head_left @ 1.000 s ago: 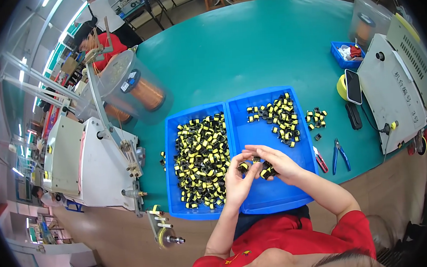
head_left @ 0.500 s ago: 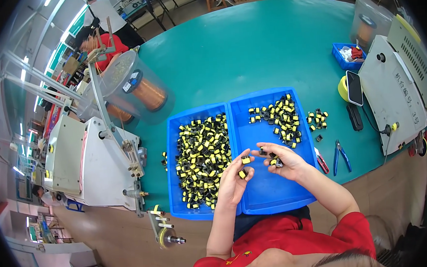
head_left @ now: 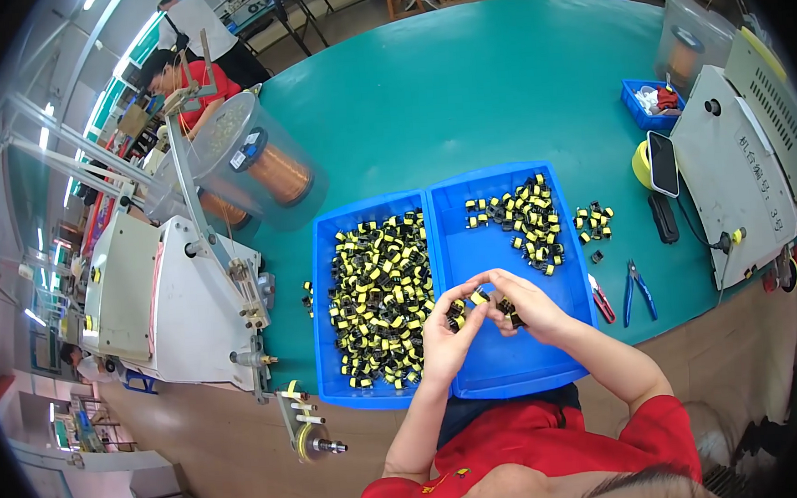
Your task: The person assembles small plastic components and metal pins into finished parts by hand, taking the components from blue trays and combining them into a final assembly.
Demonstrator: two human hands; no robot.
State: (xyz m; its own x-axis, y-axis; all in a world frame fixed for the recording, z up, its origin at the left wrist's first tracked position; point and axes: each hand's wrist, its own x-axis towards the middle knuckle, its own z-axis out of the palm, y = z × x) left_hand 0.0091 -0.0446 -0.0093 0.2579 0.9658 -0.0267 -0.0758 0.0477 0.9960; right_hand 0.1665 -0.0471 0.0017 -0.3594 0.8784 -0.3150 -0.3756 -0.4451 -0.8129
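Observation:
My left hand (head_left: 444, 345) is closed on small black coil bobbins wrapped in yellow tape; one bobbin (head_left: 480, 296) is pinched at the fingertips. Close beside it, my right hand (head_left: 541, 311) curls around a few more bobbins (head_left: 509, 309), partly hidden by its fingers. The fingertips of both hands meet around the pinched bobbin, above the inner edges of two blue trays. Heaped bobbins (head_left: 379, 296) fill the left tray (head_left: 329, 363). In the right tray (head_left: 506, 370), a smaller group of bobbins (head_left: 534, 227) lies toward the far right.
Several loose bobbins (head_left: 594, 222) lie right of the trays, near red-handled snips (head_left: 602, 302) and blue pliers (head_left: 638, 294). A phone (head_left: 662, 164) and a machine (head_left: 732, 174) stand further right. A winding machine (head_left: 197, 307) and copper wire spools (head_left: 280, 176) are at the left.
Both hands have come together; the fingers, more spread before, now close around the bobbins. One bobbin is now held between the fingertips. The trays look unchanged.

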